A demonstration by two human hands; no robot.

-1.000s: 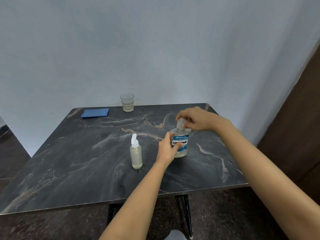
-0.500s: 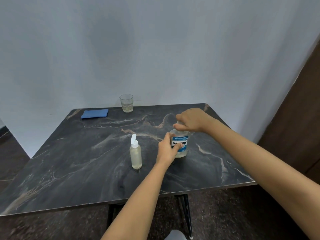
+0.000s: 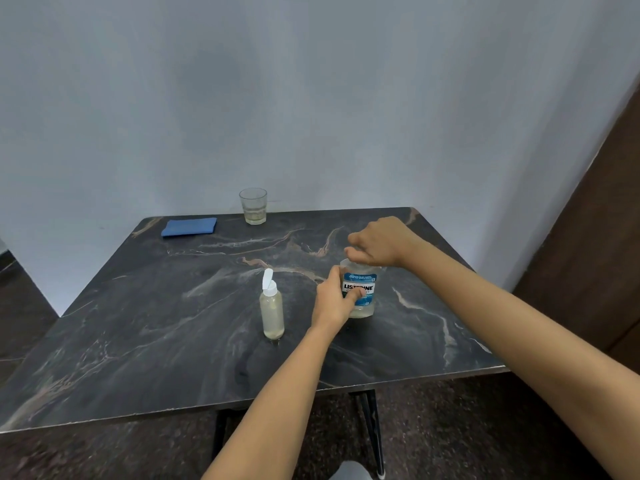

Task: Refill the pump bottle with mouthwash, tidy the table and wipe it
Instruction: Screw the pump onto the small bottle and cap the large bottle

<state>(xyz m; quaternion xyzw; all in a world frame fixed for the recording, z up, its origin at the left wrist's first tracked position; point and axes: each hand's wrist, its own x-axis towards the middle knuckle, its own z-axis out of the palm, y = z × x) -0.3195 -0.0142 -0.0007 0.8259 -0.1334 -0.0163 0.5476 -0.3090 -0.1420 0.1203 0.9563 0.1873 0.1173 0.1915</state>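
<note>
Our left hand (image 3: 334, 299) grips the clear blue-labelled mouthwash bottle (image 3: 362, 280) upright on the dark marbled bench (image 3: 173, 323) while our right hand (image 3: 382, 242) curls its fingers (image 3: 355, 252) over the top, apparently working the hidden cap, which next calls for a firm twist against that steadying hold.

Glossy dark marble-look table (image 3: 173, 323), clear plastic mouthwash bottle (image 3: 363, 308).

The surface (image 3: 173, 341) is showing a near-black marble pattern, with pale grey-white streaks and thin tan-orange veins running across it, while the cloth (image 3: 189, 226) is standing out in plain blue. The pump bottle (image 3: 272, 313) is showing a cloudy, pale yellowish fill under a white top, and the mouthwash bottle (image 3: 363, 282) is wearing a blue label with a white band and dark lettering. The clear glass (image 3: 253, 206) is carrying a faint yellow tint at its bottom, and the wall (image 3: 311, 98) is reading as flat pale blue-grey.
</note>
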